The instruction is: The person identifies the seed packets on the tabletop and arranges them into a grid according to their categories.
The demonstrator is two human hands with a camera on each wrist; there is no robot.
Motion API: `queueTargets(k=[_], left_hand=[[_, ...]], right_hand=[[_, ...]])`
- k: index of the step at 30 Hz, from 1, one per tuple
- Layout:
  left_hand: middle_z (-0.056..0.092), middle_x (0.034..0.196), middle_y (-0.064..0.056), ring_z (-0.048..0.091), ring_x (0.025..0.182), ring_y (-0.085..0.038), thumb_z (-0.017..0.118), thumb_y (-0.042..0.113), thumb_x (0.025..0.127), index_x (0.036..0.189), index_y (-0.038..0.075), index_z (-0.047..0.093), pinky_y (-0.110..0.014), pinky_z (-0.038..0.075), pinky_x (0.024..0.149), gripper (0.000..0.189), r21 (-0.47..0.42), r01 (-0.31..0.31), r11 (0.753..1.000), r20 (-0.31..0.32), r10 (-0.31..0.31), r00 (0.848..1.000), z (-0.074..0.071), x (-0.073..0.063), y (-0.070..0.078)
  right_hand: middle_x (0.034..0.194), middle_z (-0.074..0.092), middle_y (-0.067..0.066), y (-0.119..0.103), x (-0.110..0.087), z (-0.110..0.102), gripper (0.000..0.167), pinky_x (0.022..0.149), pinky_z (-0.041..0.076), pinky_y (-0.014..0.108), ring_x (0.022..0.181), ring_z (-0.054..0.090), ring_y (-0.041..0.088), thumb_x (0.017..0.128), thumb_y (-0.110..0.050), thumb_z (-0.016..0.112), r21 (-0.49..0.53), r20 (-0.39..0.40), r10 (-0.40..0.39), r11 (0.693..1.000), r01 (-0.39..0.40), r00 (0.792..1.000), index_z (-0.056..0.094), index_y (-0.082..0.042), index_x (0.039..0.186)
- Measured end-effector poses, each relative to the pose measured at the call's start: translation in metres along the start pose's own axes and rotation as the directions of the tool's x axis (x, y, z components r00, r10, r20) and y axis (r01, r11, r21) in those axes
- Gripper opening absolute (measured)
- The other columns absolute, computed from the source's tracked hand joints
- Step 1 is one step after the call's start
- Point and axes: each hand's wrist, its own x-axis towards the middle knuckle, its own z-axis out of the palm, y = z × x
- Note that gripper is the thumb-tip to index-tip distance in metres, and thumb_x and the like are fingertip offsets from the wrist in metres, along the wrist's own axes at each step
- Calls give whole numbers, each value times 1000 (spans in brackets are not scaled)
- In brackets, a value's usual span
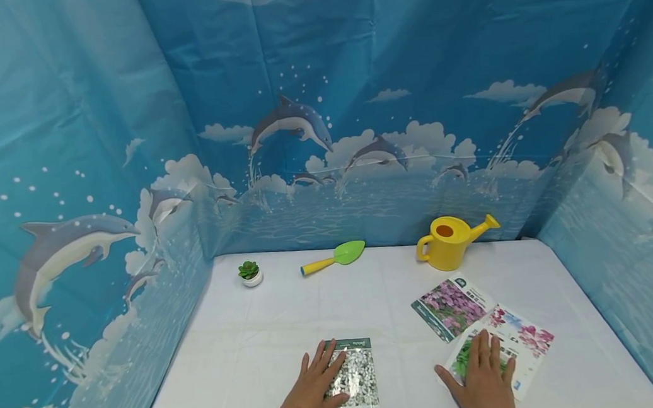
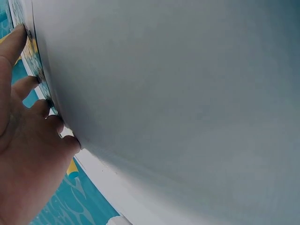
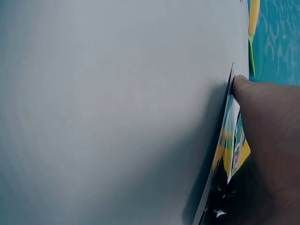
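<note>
My left hand (image 1: 316, 388) rests with spread fingers on the left side of a seed packet (image 1: 362, 375) printed with white flowers. In the left wrist view, the fingertips of the left hand (image 2: 33, 131) touch the packet's glossy face. My right hand (image 1: 484, 376) lies flat, fingers extended, over a packet with green leaves (image 1: 461, 362), hiding part of it. Against it lies a packet with pink flowers (image 1: 532, 341); how they overlap is partly hidden. A purple-flower packet (image 1: 453, 306) sits just beyond. The right thumb (image 3: 253, 91) touches a packet's edge in the right wrist view.
Along the back of the white table (image 1: 228, 343) stand a small potted succulent (image 1: 250, 272), a green trowel with a yellow handle (image 1: 336, 258), and a yellow watering can (image 1: 449, 246). Blue dolphin-print curtains (image 1: 327, 210) enclose the back and both sides.
</note>
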Motion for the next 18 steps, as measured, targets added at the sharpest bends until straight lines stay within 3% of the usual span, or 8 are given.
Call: queueTargets(k=[7, 18], left_hand=[[14, 181, -11, 5, 168, -35, 59, 59, 106, 173, 20, 30, -80, 12, 122, 82, 1, -9, 1000, -6, 9, 1000, 0, -1, 1], [16, 181, -13, 9, 166, -40, 63, 54, 105, 171, 17, 34, -78, 11, 124, 81, 24, 39, 999, 13, -39, 999, -4, 0, 8]], right_hand=[[169, -5, 43, -11, -4, 3, 136, 117, -15, 81, 158, -6, 62, 92, -80, 64, -2, 12, -23, 1000, 23, 1000, 6, 21, 162], [170, -3, 42, -19, -9, 10, 138, 118, -15, 80, 159, -7, 60, 90, -86, 60, -3, 40, -49, 999, 49, 998, 8, 20, 162]])
